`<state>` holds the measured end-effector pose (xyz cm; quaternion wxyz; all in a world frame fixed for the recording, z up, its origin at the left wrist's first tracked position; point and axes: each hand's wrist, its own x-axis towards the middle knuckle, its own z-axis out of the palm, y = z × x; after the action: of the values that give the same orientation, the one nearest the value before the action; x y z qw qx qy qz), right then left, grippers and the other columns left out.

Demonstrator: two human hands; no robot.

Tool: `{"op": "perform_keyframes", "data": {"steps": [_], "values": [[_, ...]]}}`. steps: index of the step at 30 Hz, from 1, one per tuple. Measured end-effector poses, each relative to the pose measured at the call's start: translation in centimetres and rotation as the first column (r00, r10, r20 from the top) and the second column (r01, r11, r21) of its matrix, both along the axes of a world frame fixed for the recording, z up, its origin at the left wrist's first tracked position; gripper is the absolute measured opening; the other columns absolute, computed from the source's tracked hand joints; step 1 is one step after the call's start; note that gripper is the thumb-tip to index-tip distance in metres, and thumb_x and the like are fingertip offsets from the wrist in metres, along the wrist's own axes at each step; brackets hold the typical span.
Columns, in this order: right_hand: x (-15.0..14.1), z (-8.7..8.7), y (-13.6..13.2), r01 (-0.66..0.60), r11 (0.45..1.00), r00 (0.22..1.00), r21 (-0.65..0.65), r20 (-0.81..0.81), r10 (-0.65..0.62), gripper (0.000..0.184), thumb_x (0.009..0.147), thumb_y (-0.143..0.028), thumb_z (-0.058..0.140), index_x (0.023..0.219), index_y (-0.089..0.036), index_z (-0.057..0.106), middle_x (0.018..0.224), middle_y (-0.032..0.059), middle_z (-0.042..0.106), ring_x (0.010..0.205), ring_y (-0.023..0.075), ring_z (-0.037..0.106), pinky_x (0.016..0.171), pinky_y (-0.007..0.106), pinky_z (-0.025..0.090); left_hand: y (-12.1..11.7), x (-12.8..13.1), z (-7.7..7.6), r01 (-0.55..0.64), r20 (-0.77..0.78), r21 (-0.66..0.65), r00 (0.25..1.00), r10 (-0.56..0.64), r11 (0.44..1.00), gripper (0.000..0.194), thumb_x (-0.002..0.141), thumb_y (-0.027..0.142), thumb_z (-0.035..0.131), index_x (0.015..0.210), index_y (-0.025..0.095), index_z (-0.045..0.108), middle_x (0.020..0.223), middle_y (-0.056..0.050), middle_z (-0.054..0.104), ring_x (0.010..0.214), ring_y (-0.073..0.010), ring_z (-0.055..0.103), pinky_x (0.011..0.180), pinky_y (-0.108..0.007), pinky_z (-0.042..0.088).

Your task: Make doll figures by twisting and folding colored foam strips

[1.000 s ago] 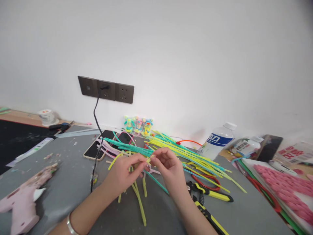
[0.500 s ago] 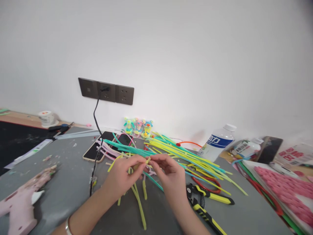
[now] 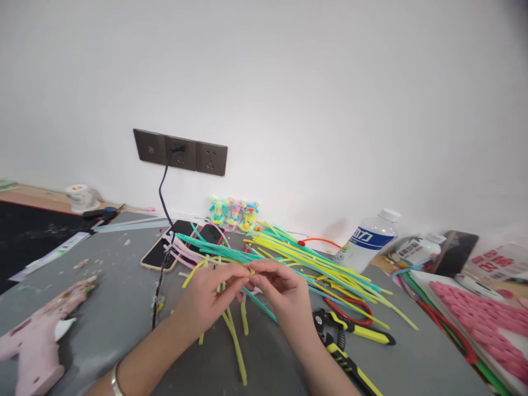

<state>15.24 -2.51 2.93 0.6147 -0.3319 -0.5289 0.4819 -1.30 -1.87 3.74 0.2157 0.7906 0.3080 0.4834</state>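
Observation:
My left hand (image 3: 210,294) and my right hand (image 3: 284,289) meet fingertip to fingertip over the grey table mat. Both are closed in a pinch on a small yellow pipe cleaner (image 3: 252,272), most of it hidden by the fingers. Loose yellow-green pipe cleaners (image 3: 236,346) lie on the mat beneath the hands. Just beyond them spreads a pile of long yellow pipe cleaners (image 3: 305,256) mixed with teal pipe cleaners (image 3: 214,248). Yellow-and-black wire pliers (image 3: 330,327) rest to the right of my right hand, their handles apart.
A pink glue gun (image 3: 37,352) lies at left. Phones (image 3: 159,256) sit behind my left hand, near a black cable (image 3: 161,192) from the wall socket. Small fuzzy figures (image 3: 234,214) stand by the wall. At right are a bottle (image 3: 369,242) and pink braided material (image 3: 474,316).
Both hands stay together at the same spot. The fingertips have closed further over the yellow pipe cleaner, so less of it shows. The view has shifted very slightly.

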Motion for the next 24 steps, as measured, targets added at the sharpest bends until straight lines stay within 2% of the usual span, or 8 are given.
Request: {"op": "perform_keyframes", "data": {"steps": [6,11,16,19,24], "values": [[-0.19,0.58,0.03,-0.146,0.987,0.988,-0.075,-0.072,0.140,0.007,0.073,-0.031,0.081,0.080,-0.028,0.079,0.086,0.0027,0.075,0.070,0.0172,0.068,0.063,0.030,0.058,0.03,-0.07,0.12,0.002,-0.019,-0.021,1.000,-0.003,1.000,0.015,0.094,0.015,0.052,0.089,0.021,0.064,0.063,0.005,0.070,0.056,-0.0092,0.068,0.059,-0.016,0.048],[-0.12,0.60,0.13,-0.138,0.986,0.989,-0.096,-0.065,0.132,0.007,0.072,-0.031,0.082,0.078,-0.026,0.079,0.087,0.0034,0.073,0.079,0.0186,0.068,0.067,0.029,0.058,0.12,-0.01,0.07,-0.017,-0.001,-0.094,1.000,0.017,0.995,0.016,0.094,0.019,0.054,0.083,0.020,0.065,0.061,0.005,0.069,0.057,-0.0093,0.067,0.058,-0.015,0.047],[-0.07,0.19,0.28,-0.195,0.976,0.977,-0.100,-0.109,0.184,0.002,0.075,-0.027,0.080,0.077,-0.026,0.080,0.088,0.0022,0.069,0.079,0.0165,0.066,0.069,0.027,0.056,0.10,0.07,0.33,-0.076,0.035,-0.189,0.996,0.084,0.979,0.017,0.088,0.021,0.062,0.073,0.018,0.066,0.056,0.005,0.067,0.053,-0.0101,0.066,0.054,-0.016,0.045],[-0.08,0.13,0.29,-0.215,0.969,0.971,-0.120,-0.133,0.199,0.002,0.076,-0.027,0.079,0.077,-0.025,0.079,0.090,0.0018,0.068,0.082,0.0158,0.065,0.072,0.026,0.055,0.16,0.13,0.40,-0.072,0.076,-0.254,0.993,0.094,0.965,0.012,0.086,0.022,0.065,0.075,0.018,0.066,0.058,0.005,0.068,0.054,-0.0112,0.067,0.055,-0.017,0.047],[0.10,0.39,0.24,-0.277,0.950,0.955,-0.142,-0.150,0.256,0.004,0.080,-0.027,0.077,0.078,-0.024,0.078,0.090,0.0007,0.064,0.075,0.0133,0.063,0.070,0.026,0.054,0.23,0.16,0.33,-0.048,0.045,-0.193,0.997,0.058,0.980,0.009,0.088,0.020,0.062,0.081,0.019,0.067,0.062,0.005,0.068,0.057,-0.0109,0.066,0.059,-0.018,0.047]]}}
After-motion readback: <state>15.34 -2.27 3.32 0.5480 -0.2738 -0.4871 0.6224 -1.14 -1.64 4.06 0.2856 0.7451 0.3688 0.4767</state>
